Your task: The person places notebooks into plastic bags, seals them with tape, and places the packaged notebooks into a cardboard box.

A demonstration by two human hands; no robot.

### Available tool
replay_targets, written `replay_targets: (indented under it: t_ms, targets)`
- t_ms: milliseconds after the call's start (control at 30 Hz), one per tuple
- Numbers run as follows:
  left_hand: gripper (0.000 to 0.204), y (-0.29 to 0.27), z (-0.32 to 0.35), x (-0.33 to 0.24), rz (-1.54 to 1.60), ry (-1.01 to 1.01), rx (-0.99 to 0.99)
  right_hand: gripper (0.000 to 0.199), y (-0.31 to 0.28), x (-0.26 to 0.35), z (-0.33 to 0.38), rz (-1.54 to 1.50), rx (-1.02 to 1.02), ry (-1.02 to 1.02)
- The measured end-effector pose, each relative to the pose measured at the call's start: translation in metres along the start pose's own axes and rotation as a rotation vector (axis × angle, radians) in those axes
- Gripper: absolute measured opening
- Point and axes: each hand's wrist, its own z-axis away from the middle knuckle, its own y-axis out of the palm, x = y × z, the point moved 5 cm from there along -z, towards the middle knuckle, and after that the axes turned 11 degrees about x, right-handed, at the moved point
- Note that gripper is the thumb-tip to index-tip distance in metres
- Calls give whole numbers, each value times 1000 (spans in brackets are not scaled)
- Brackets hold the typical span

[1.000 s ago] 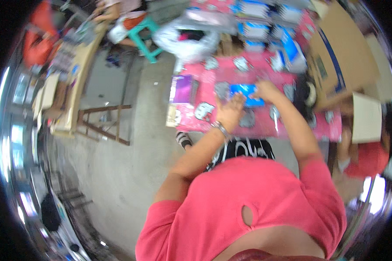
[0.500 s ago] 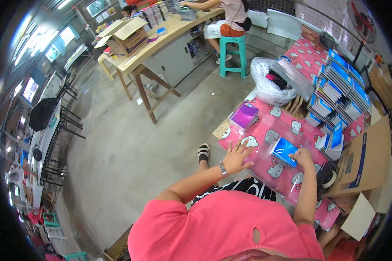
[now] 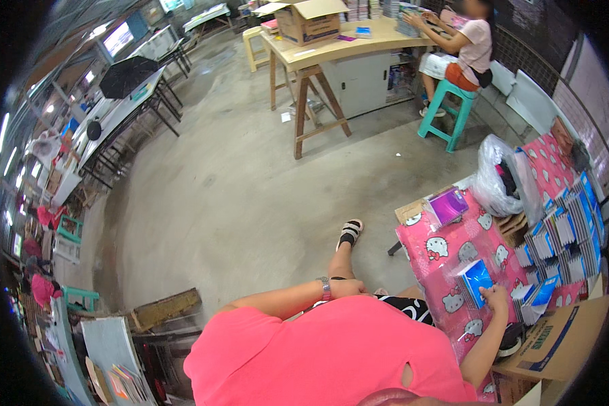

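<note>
A small stack of blue-covered notebooks [image 3: 478,277] rests on the pink cat-print table cover [image 3: 446,308]. My right hand [image 3: 495,298] is at the stack's right edge, its fingers bent against the covers. My left hand [image 3: 350,287] is drawn back over my lap, beside the patterned black-and-white cloth. Its fingers are mostly hidden, so whether it is open or closed does not show. Farther along the table, a stack of purple notebooks [image 3: 446,206] lies near the left edge. Many more blue notebooks [image 3: 565,227] are piled at the right.
A cardboard box [image 3: 555,338] and a roll of tape [image 3: 511,342] are close to my right forearm. Behind the purple stack stands a clear plastic bag [image 3: 497,176]. A person [image 3: 467,44] sits on a teal stool [image 3: 450,115] at a wooden table [image 3: 358,44] with another box.
My left hand has pulled back from above the table to my lap. My right hand stays at the blue notebooks. The view has swung left, moving the scene to the right.
</note>
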Motion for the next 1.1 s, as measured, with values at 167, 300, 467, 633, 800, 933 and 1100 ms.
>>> replay_targets:
  t_ms: [167, 300, 467, 633, 800, 933, 1100]
  targets:
    - [40, -1, 13, 11, -18, 7, -77, 32, -4, 3, -2, -6, 55, 28]
    - [39, 2, -1, 77, -120, -145, -96, 31, -1, 0, -11, -83, 80, 50]
    - [40, 7, -14, 126, -168, -248, 46, 31, -4, -17, -22, 45, 121, 25]
    - [42, 8, -11, 136, -170, -261, 75, 35, -4, -14, -19, -52, 137, 109]
    - [43, 8, -11, 138, -173, -267, 91, 32, -6, -31, -31, 16, 150, 49]
    - [44, 9, -12, 138, -181, -263, 107, 33, -6, -37, -35, 25, 158, 35]
    - [46, 9, -11, 139, -184, -271, 119, 33, -5, -21, -23, -64, 156, 103]
